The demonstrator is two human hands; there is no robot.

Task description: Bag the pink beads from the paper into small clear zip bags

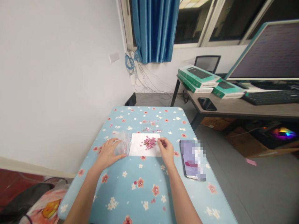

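A heap of small pink beads (149, 142) lies on a white sheet of paper (135, 145) in the middle of the table. Left of the paper is a loose stack of clear plastic bags (126, 143). My left hand (108, 152) rests at these bags, thumb and fingers spread apart along their near left side. At the paper's right edge, beside the beads, my right hand (166, 148) has thumb and forefinger pinched together; whatever is between the fingertips is too small to make out. Beyond the paper lie clear bags with a few small pieces (153, 127) inside.
The table (121, 199) has a blue flowered cover. A phone (192, 160), partly blurred, lies on its right side. On the desk at the right are green keyboard boxes (198, 76), another phone (207, 104), a keyboard (275, 97) and a monitor (268, 51). A white wall (58, 77) stands left.
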